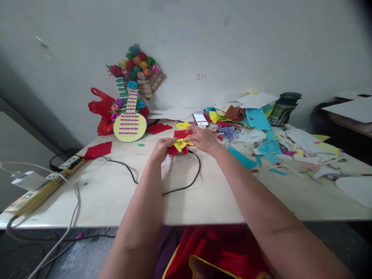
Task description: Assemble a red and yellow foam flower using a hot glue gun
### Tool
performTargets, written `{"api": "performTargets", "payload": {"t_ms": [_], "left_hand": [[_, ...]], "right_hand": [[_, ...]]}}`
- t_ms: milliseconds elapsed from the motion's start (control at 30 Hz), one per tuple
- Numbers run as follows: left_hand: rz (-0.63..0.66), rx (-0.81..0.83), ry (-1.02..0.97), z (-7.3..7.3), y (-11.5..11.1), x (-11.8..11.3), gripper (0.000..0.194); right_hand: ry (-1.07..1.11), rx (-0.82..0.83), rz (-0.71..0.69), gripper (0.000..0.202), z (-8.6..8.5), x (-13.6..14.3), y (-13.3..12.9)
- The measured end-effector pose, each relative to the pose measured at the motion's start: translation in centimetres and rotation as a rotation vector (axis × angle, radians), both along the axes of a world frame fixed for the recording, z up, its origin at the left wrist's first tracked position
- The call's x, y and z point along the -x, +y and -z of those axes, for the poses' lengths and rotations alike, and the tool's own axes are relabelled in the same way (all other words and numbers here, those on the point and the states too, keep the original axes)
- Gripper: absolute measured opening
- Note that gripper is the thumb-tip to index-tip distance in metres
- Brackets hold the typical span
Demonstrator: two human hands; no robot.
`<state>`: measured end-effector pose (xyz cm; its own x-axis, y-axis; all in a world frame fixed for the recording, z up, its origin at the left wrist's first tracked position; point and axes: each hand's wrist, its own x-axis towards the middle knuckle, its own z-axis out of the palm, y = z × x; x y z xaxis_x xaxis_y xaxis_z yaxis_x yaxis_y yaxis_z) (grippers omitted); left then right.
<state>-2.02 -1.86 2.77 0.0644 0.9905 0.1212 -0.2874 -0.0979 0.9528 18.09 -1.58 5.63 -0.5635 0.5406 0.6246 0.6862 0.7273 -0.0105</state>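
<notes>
A yellow paper flower [180, 144] with pointed petals is between my two hands, above pieces of red paper [182, 134]. My left hand [163, 148] is closed, its fingertips pinching the flower's left side. From the right, my right hand [204, 139] reaches over, thumb and fingers drawn together at the flower's right petals. A thin pale stick [219, 134] shows just beyond my right hand; whether the hand touches it I cannot tell. Close below the flower ends a black cable [200, 166]; what it connects to there is hidden. Another yellow paper piece [183, 125] lies behind my hands.
A paper guitar [130, 127] and colourful paper flowers [139, 62] stand at the back left, beside a red plastic bag [101, 110]. A power strip [43, 188] lies left. A phone [200, 119], paper scraps [242, 157] and a dark green bottle [285, 108] are right.
</notes>
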Motion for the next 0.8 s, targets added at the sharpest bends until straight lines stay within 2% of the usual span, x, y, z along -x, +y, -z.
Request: {"api": "performTargets", "payload": {"t_ms": [367,800], "left_hand": [[-0.026,0.011,-0.067,0.29,0.41,-0.34,0.030],[-0.061,0.012,-0.093,0.57,0.55,-0.41,0.025]], "right_hand": [[-0.046,0.067,0.000,0.030,0.25,-0.09,0.43],[-0.033,0.056,0.029,0.028,0.36,0.05,0.40]]}}
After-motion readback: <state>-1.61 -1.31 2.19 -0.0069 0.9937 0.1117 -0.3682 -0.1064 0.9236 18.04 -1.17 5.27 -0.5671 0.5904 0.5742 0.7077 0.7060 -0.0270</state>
